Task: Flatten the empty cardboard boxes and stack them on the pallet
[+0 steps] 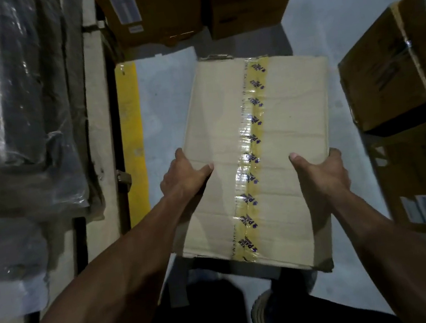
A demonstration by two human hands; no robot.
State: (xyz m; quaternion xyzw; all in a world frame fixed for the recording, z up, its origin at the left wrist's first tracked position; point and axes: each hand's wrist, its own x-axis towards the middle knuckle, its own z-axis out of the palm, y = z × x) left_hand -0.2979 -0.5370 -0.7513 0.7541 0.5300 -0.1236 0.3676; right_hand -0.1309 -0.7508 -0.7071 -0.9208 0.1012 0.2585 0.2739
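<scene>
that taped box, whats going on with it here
A person is holding a pale cardboard box above the grey floor, left hand gripping its left edge and right hand its right edge, thumbs on top. A strip of printed tape runs down the seam of the face towards the camera, still sealed. Darker brown boxes are stacked to the right and ahead. No pallet can be made out.

Both arms extended forward; left hand (181, 177) and right hand (322, 174) gripping, thumbs on top, fingers apparently curled beneath.
</scene>
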